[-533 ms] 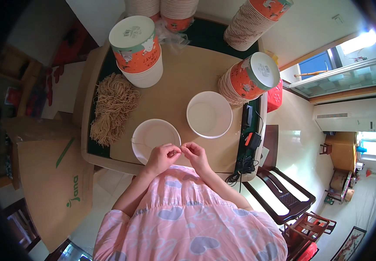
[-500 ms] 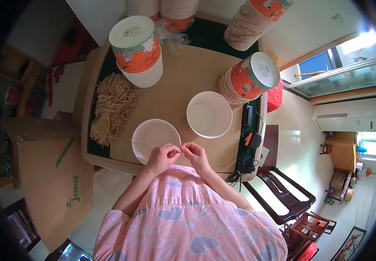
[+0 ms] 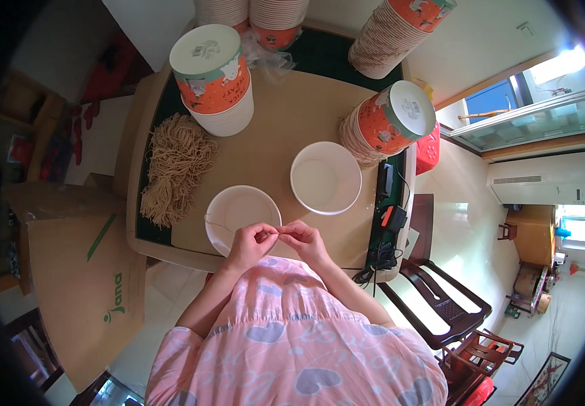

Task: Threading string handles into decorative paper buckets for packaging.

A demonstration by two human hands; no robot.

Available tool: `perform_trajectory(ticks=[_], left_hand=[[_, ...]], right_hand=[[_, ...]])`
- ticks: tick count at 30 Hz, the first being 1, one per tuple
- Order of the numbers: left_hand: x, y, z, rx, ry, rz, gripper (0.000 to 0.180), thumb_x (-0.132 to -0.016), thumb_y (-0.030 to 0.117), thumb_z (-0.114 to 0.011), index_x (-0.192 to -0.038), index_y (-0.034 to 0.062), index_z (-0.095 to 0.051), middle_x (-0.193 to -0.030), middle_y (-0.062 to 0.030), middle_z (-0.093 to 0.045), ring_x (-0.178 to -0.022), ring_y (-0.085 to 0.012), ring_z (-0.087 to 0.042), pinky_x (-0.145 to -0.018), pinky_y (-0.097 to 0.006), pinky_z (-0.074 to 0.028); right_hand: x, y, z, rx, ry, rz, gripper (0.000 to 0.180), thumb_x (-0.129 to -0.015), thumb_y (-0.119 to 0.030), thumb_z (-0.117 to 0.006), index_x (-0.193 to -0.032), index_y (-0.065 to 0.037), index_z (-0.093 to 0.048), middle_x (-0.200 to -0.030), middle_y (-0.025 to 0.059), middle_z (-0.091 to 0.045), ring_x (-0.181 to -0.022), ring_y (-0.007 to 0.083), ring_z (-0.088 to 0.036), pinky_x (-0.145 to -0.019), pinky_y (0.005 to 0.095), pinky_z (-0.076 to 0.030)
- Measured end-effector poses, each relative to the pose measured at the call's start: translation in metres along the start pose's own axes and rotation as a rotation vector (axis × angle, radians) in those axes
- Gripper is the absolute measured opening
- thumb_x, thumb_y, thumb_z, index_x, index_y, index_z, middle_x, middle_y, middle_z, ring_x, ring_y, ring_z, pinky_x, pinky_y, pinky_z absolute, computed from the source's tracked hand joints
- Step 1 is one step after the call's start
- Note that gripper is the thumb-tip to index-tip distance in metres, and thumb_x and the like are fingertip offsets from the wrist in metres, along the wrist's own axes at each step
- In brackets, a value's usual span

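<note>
While both hands meet at the table's near edge, left hand (image 3: 250, 243) and right hand (image 3: 304, 238) pinch something small between fingertips, too tiny to identify, just over the rim of the near white bowl (image 3: 242, 215). Second white bowl (image 3: 326, 177) beyond right. Noodle pile (image 3: 174, 174) left. Orange cup stacks (image 3: 214, 78) far.

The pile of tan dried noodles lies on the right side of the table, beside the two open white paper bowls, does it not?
Not quite: the head view shows the pile of tan dried noodles on the left side of the table, beside the two open white paper bowls, the nearer one by the hands.
</note>
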State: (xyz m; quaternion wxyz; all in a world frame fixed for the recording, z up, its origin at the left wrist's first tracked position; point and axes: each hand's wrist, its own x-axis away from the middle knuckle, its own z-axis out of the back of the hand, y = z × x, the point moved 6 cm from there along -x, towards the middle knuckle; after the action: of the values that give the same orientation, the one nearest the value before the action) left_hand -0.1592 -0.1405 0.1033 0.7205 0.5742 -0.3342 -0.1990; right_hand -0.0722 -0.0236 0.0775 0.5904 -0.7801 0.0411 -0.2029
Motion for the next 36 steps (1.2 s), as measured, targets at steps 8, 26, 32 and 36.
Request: perform_trajectory(ticks=[8, 26, 32, 36], left_hand=[[0.002, 0.0, 0.002, -0.026, 0.058, 0.012, 0.005, -0.08, 0.005, -0.066, -0.082, 0.0004, -0.064, -0.06, 0.0024, -0.056, -0.054, -0.0032, -0.046, -0.049, -0.02, -0.037], [0.01, 0.027, 0.0, -0.307, 0.176, -0.161, 0.009, -0.074, 0.004, -0.067, -0.08, 0.005, -0.061, -0.073, -0.0052, -0.058, -0.056, -0.0157, -0.056, -0.052, -0.029, -0.047], [0.012, 0.033, -0.002, -0.343, 0.198, -0.17, 0.009, -0.074, 0.004, -0.068, -0.08, 0.0048, -0.061, -0.074, -0.0049, -0.058, -0.057, -0.0158, -0.057, -0.052, -0.029, -0.048], [0.012, 0.033, -0.002, -0.353, 0.225, -0.162, 0.008, -0.074, 0.005, -0.068, -0.079, 0.005, -0.062, -0.073, -0.0052, -0.058, -0.056, -0.0166, -0.057, -0.052, -0.029, -0.048]], right_hand=[[0.001, 0.007, 0.001, 0.029, 0.171, -0.006, 0.008, -0.085, -0.004, -0.063, -0.09, 0.001, -0.066, -0.088, 0.0043, -0.056, -0.076, 0.0092, -0.056, -0.067, 0.0205, -0.046], [0.007, 0.01, -0.002, -0.286, 0.155, -0.375, 0.014, -0.087, -0.013, -0.063, -0.091, 0.0, -0.065, -0.071, -0.0017, -0.058, -0.059, 0.0051, -0.046, -0.054, 0.0196, -0.037], [0.009, 0.007, -0.004, -0.314, 0.19, -0.378, 0.015, -0.086, -0.013, -0.063, -0.091, 0.0, -0.065, -0.07, -0.0012, -0.058, -0.059, 0.0053, -0.047, -0.054, 0.0194, -0.037], [0.009, 0.005, -0.004, -0.254, 0.201, -0.332, 0.015, -0.086, -0.013, -0.064, -0.091, 0.001, -0.066, -0.07, -0.0008, -0.058, -0.059, 0.0051, -0.047, -0.054, 0.0195, -0.038]])
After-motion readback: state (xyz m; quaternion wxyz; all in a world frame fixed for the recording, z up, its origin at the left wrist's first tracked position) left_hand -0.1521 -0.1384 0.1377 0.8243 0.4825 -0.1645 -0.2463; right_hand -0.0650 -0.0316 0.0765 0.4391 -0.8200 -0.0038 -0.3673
